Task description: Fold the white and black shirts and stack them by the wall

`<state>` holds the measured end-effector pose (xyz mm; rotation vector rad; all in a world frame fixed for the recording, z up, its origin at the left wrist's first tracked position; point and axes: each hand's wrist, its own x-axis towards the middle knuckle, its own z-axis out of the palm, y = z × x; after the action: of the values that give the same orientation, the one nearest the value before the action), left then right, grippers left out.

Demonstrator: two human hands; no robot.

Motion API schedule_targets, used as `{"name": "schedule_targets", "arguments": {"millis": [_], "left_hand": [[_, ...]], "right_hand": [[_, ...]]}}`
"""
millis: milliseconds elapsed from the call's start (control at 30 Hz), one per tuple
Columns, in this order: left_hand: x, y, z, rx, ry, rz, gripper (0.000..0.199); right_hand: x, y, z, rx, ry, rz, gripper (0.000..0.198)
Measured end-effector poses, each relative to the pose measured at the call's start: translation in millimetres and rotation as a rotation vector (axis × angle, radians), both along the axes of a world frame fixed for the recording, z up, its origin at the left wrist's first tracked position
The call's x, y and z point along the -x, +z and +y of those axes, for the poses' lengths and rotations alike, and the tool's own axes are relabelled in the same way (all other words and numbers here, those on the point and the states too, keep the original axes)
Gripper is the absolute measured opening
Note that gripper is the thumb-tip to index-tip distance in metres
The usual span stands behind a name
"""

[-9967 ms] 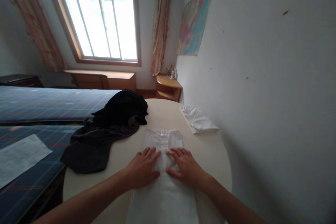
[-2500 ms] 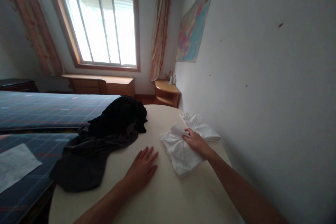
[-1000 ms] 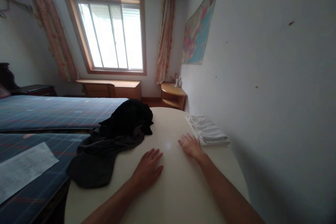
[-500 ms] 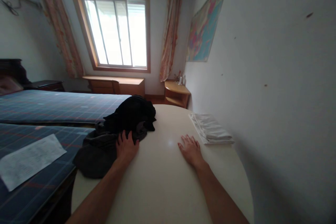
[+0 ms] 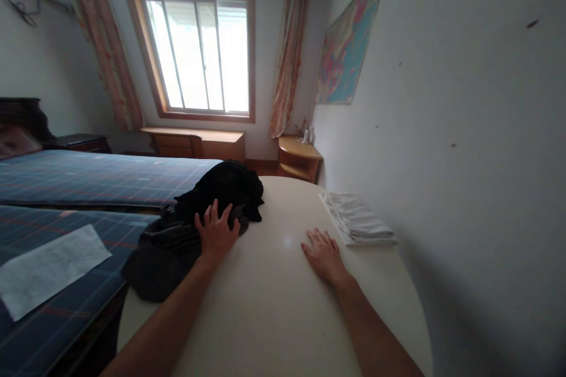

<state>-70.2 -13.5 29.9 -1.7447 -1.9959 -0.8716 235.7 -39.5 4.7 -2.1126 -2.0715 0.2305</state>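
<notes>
My left hand is open with its fingers spread, over the right side of a heap of dark clothes. Black cloth makes up the far part of the heap, and dark grey cloth the near part; whether my fingers touch it I cannot tell. My right hand lies open, palm down, on the cream table. To the right of that hand sits a folded stack of white cloth by the wall. Neither hand holds anything.
Left of the table are beds with a blue plaid cover, and a sheet of paper lies on the nearer one. A wall runs along the right. Beyond the table stand a corner shelf and a low desk below the window.
My left hand has moved slightly forward and right, its fingers lifting and spreading over the black cloth. My right hand rests in about the same place.
</notes>
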Motion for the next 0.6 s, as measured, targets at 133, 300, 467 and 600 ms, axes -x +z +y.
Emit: {"name": "schedule_targets", "arguments": {"millis": [133,300,467,600], "left_hand": [[4,3.0,29,0.039,-0.120,-0.176,0.053],[9,-4.7,44,-0.025,-0.279,-0.376,0.049],[6,-6.0,27,-0.089,-0.412,-0.374,0.041],[-6,1.7,6,-0.135,-0.658,-0.277,0.032]], "right_hand": [[0,1,0,0.000,-0.003,0.000,0.063],[0,2,-1,-0.010,0.004,0.006,0.063],[-1,3,-1,0.000,0.006,-0.005,0.063],[-2,1,0,-0.001,0.013,0.006,0.062]]}}
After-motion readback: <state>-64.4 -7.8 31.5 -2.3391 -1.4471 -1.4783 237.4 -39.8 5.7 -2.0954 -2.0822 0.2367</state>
